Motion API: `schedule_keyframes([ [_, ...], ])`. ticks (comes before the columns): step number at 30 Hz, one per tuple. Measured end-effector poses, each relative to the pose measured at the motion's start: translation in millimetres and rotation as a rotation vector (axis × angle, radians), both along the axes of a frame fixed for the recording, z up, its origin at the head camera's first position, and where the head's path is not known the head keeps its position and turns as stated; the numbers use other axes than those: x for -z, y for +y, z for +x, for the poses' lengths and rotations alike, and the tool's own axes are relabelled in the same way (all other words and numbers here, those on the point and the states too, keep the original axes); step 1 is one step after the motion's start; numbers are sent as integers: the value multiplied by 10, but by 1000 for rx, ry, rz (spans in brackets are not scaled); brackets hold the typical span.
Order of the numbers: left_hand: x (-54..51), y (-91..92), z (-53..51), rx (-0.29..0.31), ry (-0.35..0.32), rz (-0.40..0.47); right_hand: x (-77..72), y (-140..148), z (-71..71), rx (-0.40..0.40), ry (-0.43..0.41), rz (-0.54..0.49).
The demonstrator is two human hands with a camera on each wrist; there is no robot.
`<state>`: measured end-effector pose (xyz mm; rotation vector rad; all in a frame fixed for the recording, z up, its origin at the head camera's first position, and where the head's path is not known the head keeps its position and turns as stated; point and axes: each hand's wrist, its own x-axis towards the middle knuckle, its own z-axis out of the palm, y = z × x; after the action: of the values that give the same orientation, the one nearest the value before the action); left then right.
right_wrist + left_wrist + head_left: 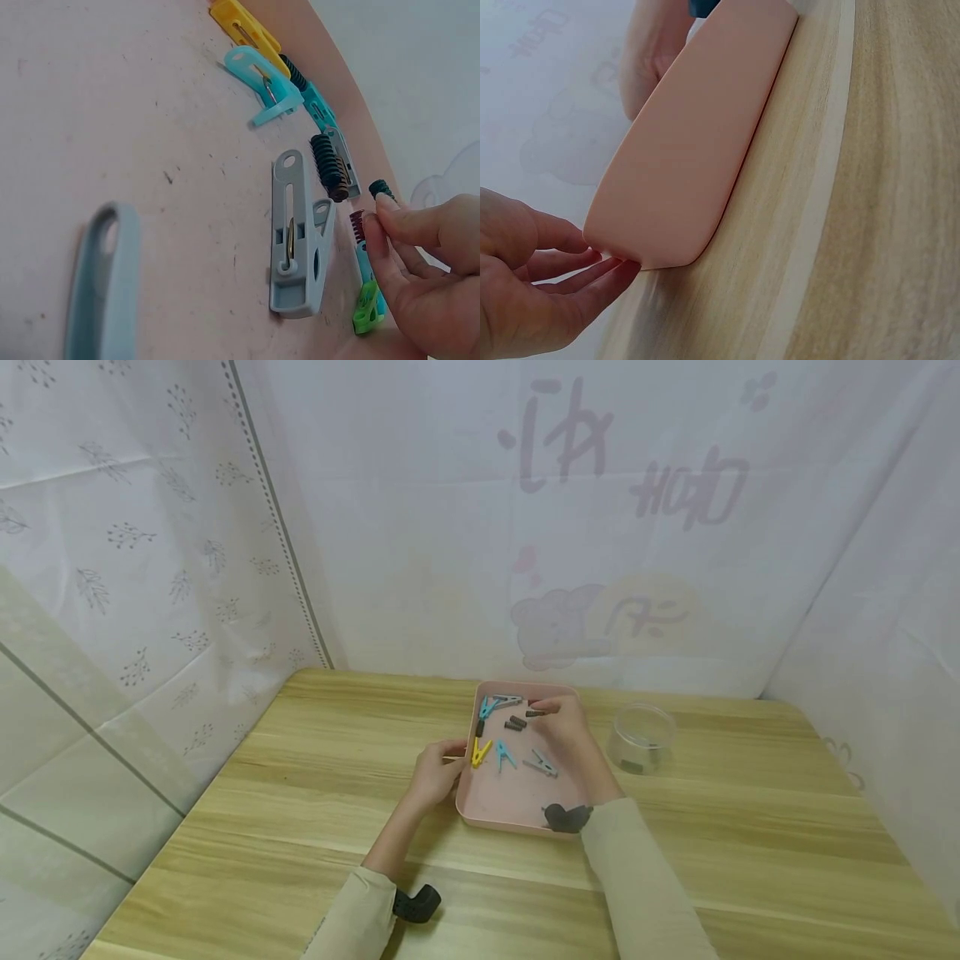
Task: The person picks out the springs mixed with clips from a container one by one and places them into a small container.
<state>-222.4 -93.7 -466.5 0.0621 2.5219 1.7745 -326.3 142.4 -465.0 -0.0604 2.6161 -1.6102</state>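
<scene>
A pink tray [498, 821] holds several clothespins and coil springs. My left hand [437, 772] grips the tray's left wall, fingertips at its edge in the left wrist view. Over the tray's far right part, my right hand [564, 720] pinches a dark coil spring [534, 713] between thumb and forefinger. Near it lie more springs [515, 724], a grey clothespin [507, 699] and a blue clothespin [488, 707]. A yellow clothespin [481, 752], a light blue clothespin [505, 755] and another grey clothespin [542, 765] lie closer. The right wrist view also shows a green clothespin [367, 309] beside that hand.
To the right of the tray a clear round container [643, 731] stands on the wooden table [315, 760], with something dark inside at its bottom. Printed curtains [420, 552] hang behind and at both sides of the table.
</scene>
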Motion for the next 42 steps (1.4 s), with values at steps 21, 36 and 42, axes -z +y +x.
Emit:
schedule_keyframes([
  [21,0,-1,0,-2,-6,-6,-38,-22,2,-52,-2,-48],
  [36,8,5,-14,-10,-10,-5,-35,-7,-20,-106,-24,-83],
  [42,9,1,-9,-6,-7,-1,-54,-3,-20,-133,-43,-67],
])
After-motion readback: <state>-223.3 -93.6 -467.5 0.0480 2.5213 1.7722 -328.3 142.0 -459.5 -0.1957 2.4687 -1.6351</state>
